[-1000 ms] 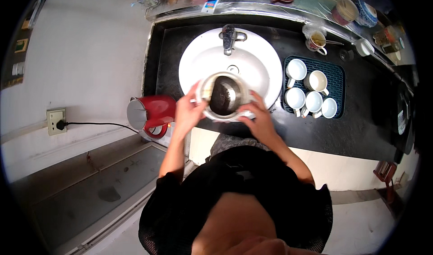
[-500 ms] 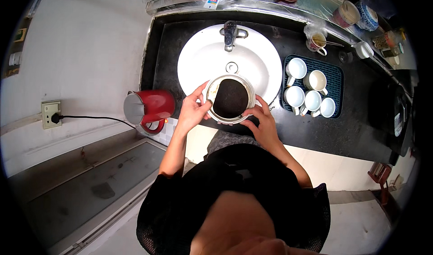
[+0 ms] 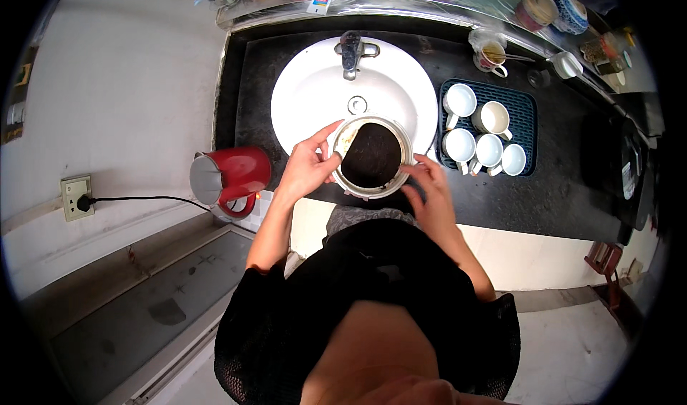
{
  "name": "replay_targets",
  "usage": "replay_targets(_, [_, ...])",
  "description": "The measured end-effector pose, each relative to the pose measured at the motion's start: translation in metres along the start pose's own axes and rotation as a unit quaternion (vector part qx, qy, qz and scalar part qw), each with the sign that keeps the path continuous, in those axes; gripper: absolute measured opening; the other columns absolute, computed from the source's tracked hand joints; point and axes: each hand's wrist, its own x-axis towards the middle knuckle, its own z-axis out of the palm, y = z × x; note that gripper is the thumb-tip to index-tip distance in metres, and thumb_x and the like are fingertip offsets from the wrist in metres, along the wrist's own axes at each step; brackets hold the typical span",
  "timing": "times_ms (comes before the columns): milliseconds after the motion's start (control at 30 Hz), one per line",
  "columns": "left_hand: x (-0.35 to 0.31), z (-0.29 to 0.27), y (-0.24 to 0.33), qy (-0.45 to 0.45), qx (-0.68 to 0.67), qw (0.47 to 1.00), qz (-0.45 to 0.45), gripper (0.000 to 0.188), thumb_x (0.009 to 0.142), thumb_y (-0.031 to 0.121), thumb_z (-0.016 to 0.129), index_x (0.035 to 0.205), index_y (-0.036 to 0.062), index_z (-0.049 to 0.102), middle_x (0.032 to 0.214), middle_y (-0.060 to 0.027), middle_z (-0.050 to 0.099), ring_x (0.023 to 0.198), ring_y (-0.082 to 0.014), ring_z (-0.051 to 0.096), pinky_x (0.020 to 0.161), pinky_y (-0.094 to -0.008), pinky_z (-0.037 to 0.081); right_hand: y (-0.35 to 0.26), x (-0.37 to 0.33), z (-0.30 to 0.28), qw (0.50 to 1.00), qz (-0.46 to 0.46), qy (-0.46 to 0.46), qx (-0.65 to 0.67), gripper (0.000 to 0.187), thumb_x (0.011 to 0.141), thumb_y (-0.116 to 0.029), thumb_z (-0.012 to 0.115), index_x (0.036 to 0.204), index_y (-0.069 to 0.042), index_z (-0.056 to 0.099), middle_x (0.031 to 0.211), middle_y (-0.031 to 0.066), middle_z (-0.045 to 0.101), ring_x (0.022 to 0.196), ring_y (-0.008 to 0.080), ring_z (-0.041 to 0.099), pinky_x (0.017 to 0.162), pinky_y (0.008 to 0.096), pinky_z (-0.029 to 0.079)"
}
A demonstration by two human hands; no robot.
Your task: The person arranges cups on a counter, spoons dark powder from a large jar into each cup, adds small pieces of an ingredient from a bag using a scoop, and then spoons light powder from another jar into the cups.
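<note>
Over the near part of the white sink [image 3: 300, 76], a round, pale metal-rimmed pot [image 3: 346, 142] is held up, with a dark, nearly round area inside. A bright strip with yellowish specks shows along its inner left wall. I cannot tell whether the dark part is a coating, a burnt layer or contents. My left hand [image 3: 311, 163] grips the left rim, thumb on the near side and fingers farther round. On the right edge, my right hand [image 3: 431, 190] holds on with its fingertips; some of its fingers are bent and apart.
A red kettle [image 3: 240, 172] stands left of the sink, near a cord plugged into a wall socket [image 3: 76, 197]. Right of the sink, a dark tray [image 3: 528, 129] carries several white cups [image 3: 459, 101]. A faucet [image 3: 350, 53] rises behind the basin. Jars and bowls line the back ledge [image 3: 429, 8].
The view has shifted slightly, so the counter things sit a little farther left. The pot has moved slightly right relative to the sink, and my right hand's fingers have shifted on its edge.
</note>
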Motion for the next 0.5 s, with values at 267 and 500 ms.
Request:
replay_targets(267, [0.011, 0.033, 0.03, -0.095, 0.287, 0.948, 0.096, 0.056, 0.066, 0.009, 0.059, 0.121, 0.007, 0.051, 0.052, -0.0129, 0.051, 0.048, -0.0189, 0.055, 0.053, -0.0303, 0.045, 0.053, 0.031, 0.024, 0.918, -0.182, -0.32, -0.149, 0.017, 0.076, -0.004, 0.052, 0.09, -0.003, 0.061, 0.092, 0.0118, 0.06, 0.091, 0.0304, 0.056, 0.08, 0.038, 0.045])
replay_targets(500, [0.024, 0.061, 0.007, -0.205, 0.284, 0.934, 0.075, 0.055, 0.068, 0.011, 0.059, 0.122, 0.0087, 0.051, 0.057, -0.0154, 0.056, 0.049, -0.0211, 0.058, 0.054, -0.0301, 0.046, 0.07, 0.031, 0.071, 0.934, 0.044, -0.352, -0.042, 0.018, 0.076, -0.015, 0.053, 0.091, -0.006, 0.059, 0.097, 0.0137, 0.06, 0.097, 0.0261, 0.055, 0.085, 0.0355, 0.042])
